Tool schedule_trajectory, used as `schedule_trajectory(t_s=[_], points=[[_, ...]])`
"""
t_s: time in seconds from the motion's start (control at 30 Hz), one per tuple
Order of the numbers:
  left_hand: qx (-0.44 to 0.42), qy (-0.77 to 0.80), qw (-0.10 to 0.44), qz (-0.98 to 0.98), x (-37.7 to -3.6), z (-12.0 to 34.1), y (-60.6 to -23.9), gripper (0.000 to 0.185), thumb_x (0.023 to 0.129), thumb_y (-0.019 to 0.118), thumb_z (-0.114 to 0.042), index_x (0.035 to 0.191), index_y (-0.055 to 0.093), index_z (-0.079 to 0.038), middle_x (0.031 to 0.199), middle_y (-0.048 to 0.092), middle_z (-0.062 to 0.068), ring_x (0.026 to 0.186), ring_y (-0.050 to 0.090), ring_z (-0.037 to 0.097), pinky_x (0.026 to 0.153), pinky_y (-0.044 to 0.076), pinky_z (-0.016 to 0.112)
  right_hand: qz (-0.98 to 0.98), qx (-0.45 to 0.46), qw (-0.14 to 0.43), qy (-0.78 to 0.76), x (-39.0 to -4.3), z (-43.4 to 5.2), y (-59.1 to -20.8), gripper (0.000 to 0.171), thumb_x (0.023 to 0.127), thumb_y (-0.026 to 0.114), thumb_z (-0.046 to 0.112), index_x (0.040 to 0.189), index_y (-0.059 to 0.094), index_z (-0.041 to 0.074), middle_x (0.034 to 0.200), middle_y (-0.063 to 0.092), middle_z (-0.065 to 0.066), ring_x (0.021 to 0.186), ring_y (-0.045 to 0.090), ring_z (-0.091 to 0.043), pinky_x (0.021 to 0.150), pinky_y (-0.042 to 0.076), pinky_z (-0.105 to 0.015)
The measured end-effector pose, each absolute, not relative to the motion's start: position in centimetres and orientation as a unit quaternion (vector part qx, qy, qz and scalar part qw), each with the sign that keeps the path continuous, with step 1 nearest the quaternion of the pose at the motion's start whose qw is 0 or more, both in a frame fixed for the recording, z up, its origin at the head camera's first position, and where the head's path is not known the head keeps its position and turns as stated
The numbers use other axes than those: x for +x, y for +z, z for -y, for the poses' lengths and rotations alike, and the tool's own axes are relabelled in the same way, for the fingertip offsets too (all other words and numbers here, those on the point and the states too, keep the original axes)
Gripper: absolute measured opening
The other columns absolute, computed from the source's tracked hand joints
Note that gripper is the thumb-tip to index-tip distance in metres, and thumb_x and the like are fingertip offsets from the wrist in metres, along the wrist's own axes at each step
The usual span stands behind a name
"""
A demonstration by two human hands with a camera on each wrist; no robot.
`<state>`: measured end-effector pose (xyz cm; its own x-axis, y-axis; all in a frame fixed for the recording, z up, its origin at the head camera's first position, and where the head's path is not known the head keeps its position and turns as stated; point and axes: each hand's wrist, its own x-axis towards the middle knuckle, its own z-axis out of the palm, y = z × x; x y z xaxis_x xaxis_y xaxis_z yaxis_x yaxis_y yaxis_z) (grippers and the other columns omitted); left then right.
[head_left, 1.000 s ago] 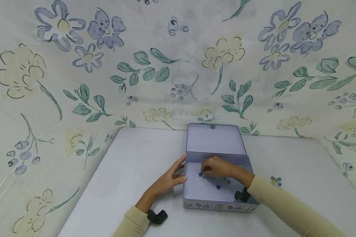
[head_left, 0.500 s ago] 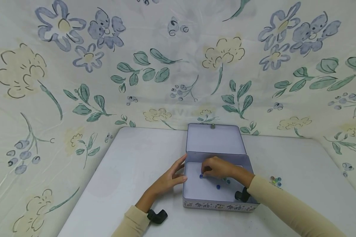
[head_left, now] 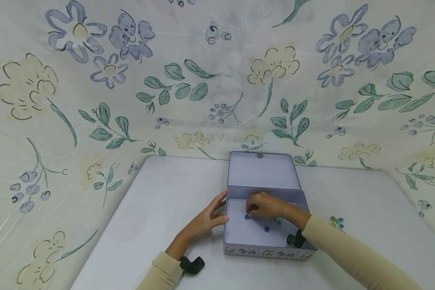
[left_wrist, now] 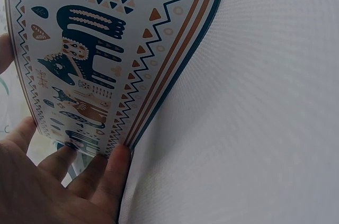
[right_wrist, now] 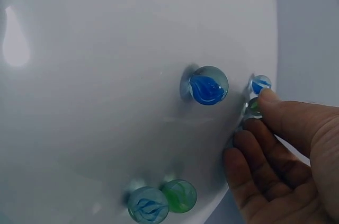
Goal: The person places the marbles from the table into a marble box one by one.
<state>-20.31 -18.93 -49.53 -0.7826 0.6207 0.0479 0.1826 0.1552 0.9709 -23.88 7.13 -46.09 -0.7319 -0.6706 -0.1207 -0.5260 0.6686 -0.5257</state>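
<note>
An open tin box (head_left: 239, 233) with clear glass marbles inside sits on the table, its lid (head_left: 264, 171) tilted back. My left hand (head_left: 203, 219) rests against the box's left side with fingers spread, and in the left wrist view the fingertips touch the patterned wall (left_wrist: 95, 75). Inside the box, my right hand (head_left: 264, 205) is curled, with a green marble (right_wrist: 255, 108) between thumb and index finger. A blue marble (right_wrist: 261, 83) lies just beyond the thumb tip. Nearer the wrist camera are a larger-looking blue marble (right_wrist: 209, 85) and a blue-and-green pair, including a green marble (right_wrist: 179, 196).
A small cluster of coloured marbles (head_left: 337, 222) lies on the white table (head_left: 174, 181), right of the box. A floral sheet (head_left: 217, 80) hangs behind and around the table. Black wrist cameras, such as the left one (head_left: 193, 266), sit at both cuffs.
The blue marble by the right fingertips has shifted slightly right and toward the front of the box. Both hands hold almost the same place.
</note>
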Motion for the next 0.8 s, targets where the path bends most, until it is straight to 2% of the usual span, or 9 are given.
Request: schedule_trajectory(t_s=[0.53, 0.8], points=[[0.278, 0.591, 0.188, -0.734, -20.08, 19.28, -49.32, 0.079, 0.100, 0.059, -0.023, 0.162, 0.010, -0.027, 0.170, 0.004, 0.003, 0.153, 0.018, 0.043, 0.117, 0.036, 0.057, -0.906, -0.320, 0.153, -0.232, -23.20, -6.66, -45.80, 0.005, 0.088, 0.075, 0.010, 0.091, 0.075, 0.013, 0.088, 0.069, 0.005, 0.078, 0.058, -0.003, 0.072, 0.053, -0.019], [0.280, 0.592, 0.193, -0.731, -19.99, 19.51, -49.35, 0.080, 0.100, 0.060, -0.031, 0.162, 0.010, -0.028, 0.170, 0.003, 0.003, 0.153, 0.017, 0.043, 0.118, 0.034, 0.058, -0.907, -0.316, 0.155, -0.230, -22.95, -6.52, -45.87, 0.005, 0.088, 0.075, 0.009, 0.091, 0.075, 0.014, 0.087, 0.068, 0.007, 0.077, 0.058, -0.002, 0.072, 0.053, -0.019]])
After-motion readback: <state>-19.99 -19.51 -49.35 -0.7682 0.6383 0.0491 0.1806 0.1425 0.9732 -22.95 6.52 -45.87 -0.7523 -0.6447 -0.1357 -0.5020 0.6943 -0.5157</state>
